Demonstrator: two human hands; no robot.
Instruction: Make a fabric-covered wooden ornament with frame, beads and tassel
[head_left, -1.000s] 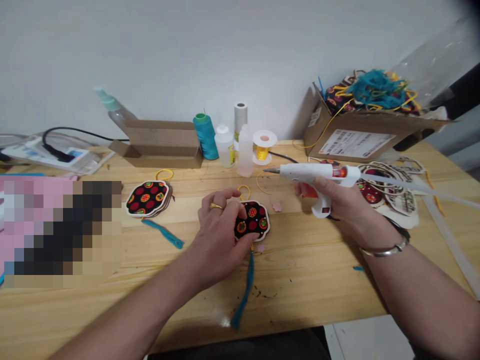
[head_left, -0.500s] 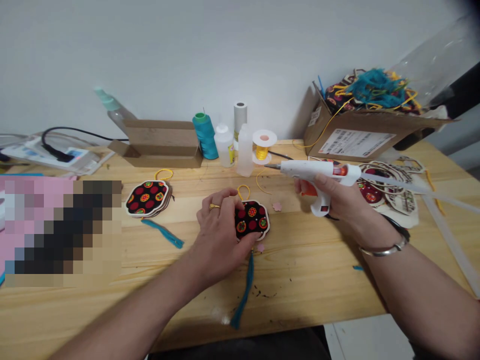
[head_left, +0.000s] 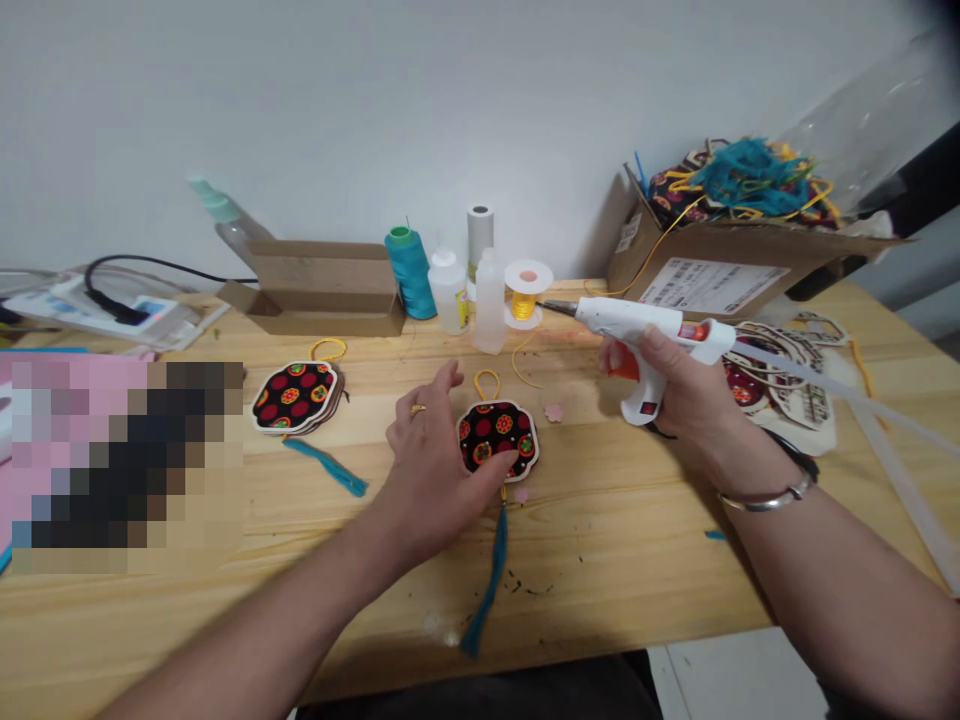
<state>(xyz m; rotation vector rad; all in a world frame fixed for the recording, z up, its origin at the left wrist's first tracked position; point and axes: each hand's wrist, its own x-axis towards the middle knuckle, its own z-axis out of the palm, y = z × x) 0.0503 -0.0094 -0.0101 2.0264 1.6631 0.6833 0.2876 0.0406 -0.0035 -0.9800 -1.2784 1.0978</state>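
Note:
A black fabric ornament with red and orange flower prints and a pale scalloped rim lies on the table, a yellow cord loop above it and a teal tassel below. My left hand is at its left side, thumb across the lower face and the other fingers lifted apart from it. In my right hand is a white hot glue gun, its nozzle pointing left in the air, with a long glue stick out of its back. Two small pink flower pieces, one a pink flower, lie near the ornament.
Farther left sits a stack of similar ornaments. Along the wall stand an open cardboard box, a teal thread spool, squeeze bottles and a yellow cord spool. A carton overflows with ornaments at back right.
My left fingers have lifted off the ornament's upper edge, uncovering its left side. The glue gun has moved slightly right and up, its nozzle tilting upward.

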